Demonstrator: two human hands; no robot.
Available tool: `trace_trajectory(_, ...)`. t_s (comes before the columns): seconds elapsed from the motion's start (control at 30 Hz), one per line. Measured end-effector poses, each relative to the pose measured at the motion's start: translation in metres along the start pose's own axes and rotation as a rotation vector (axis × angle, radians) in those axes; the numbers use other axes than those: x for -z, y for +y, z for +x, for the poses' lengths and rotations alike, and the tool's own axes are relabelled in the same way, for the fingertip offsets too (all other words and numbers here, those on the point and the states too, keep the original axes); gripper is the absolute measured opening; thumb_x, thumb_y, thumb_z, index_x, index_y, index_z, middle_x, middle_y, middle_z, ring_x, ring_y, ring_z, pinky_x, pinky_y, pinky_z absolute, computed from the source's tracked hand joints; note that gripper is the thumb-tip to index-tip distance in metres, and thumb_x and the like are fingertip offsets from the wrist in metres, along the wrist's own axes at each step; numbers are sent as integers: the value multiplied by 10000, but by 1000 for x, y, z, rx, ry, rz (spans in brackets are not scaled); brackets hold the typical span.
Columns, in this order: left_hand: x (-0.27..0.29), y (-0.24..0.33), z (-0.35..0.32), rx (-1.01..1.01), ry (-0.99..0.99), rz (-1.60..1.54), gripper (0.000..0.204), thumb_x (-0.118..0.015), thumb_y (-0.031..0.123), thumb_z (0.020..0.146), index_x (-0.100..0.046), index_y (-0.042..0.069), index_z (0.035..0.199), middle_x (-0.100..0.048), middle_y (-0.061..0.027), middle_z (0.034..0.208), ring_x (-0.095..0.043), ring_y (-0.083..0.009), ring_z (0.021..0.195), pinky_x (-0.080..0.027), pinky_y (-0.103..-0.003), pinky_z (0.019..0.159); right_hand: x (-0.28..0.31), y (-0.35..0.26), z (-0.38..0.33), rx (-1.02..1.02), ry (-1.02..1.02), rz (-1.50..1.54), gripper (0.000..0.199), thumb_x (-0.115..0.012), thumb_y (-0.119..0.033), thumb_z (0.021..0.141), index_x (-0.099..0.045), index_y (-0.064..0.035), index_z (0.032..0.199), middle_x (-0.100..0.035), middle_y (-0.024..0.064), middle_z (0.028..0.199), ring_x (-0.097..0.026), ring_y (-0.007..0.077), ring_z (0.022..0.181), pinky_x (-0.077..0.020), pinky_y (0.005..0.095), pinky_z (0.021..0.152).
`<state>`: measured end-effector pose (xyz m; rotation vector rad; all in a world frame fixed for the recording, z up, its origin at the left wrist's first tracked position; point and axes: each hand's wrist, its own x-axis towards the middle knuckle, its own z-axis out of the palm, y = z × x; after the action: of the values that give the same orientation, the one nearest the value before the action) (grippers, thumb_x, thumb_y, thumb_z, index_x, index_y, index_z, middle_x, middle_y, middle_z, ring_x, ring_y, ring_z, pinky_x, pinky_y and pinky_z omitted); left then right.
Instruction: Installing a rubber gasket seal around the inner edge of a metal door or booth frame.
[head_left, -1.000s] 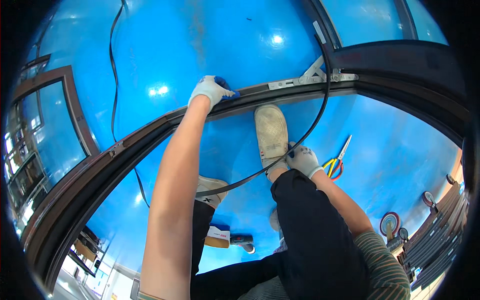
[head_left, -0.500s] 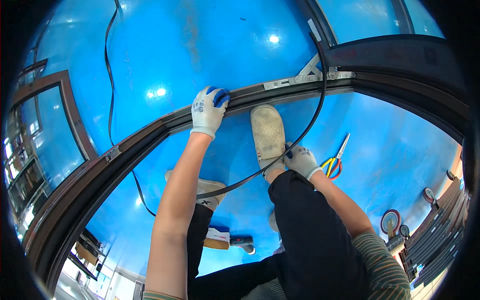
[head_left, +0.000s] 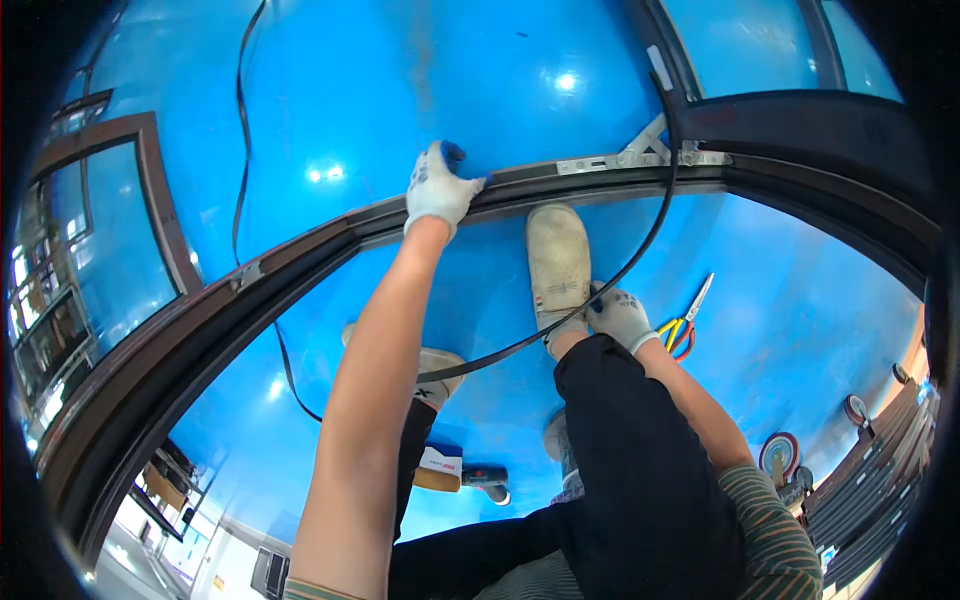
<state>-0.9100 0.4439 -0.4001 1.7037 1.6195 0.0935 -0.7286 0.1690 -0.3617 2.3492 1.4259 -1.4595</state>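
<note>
My left hand [head_left: 438, 186], in a white glove with blue fingertips, presses down on the top edge of a dark brown window frame [head_left: 300, 262] that lies across the blue floor. My right hand [head_left: 620, 316], gloved too, grips a long black rubber sealing strip [head_left: 640, 245] beside my right knee. The strip runs up from that hand to the frame's corner near a metal hinge bracket [head_left: 640, 155], and back under my legs to the left. My beige shoe [head_left: 558, 262] rests just below the frame rail.
Red and yellow handled scissors [head_left: 685, 325] lie on the floor right of my right hand. A mallet [head_left: 462, 474] lies under my legs. More dark frames stand at the left [head_left: 150, 200] and top right [head_left: 800, 120]. Tape rolls [head_left: 780, 452] sit at the lower right.
My left hand slid to the right along the frame's top rail and now presses flat on it. My right hand stayed on the strip by the knee.
</note>
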Motion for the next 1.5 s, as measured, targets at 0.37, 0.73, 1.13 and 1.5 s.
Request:
trace_trajectory(0.37, -11, 68, -18, 83, 10, 483, 610, -799, 590, 716, -676, 60, 992, -639, -136, 1020, -601, -329, 978, -496, -413, 863, -19, 13, 8, -25, 41, -52, 278, -566, -299, 884, -679, -88, 1026, -723, 187, 920, -666, 408, 834, -528, 448, 726)
trace_trajectory(0.73, 44, -36, -22, -21, 138, 444, 401, -828, 413, 743, -712, 100, 965, -651, -114, 1020, -607, -310, 948, -502, -423, 858, 41, 3, 8, 31, -11, 1277, 426, -549, -301, 969, -590, -77, 1329, -698, 129, 1104, -672, 249, 883, -528, 352, 751)
trace_trajectory(1.13, 17, -27, -96, -465, 422, 224, 380, -754, 191, 785, -661, 106, 1144, -645, -113, 1144, -595, -327, 1032, -479, -430, 921, 65, -26, 33, -102, -43, 1485, 386, -594, -218, 998, -579, -59, 1349, -694, 78, 1140, -645, 142, 910, -510, 256, 797)
trace_trajectory(1.5, -46, 78, -169, -385, -32, -157, 591, -718, 205, 791, -578, 33, 1339, -634, -177, 1166, -580, -356, 1050, -467, -449, 945, 106, -62, 31, 162, 132, 1391, 321, -570, -95, 985, -577, -8, 1293, -689, 87, 1080, -612, 137, 912, -473, 237, 905)
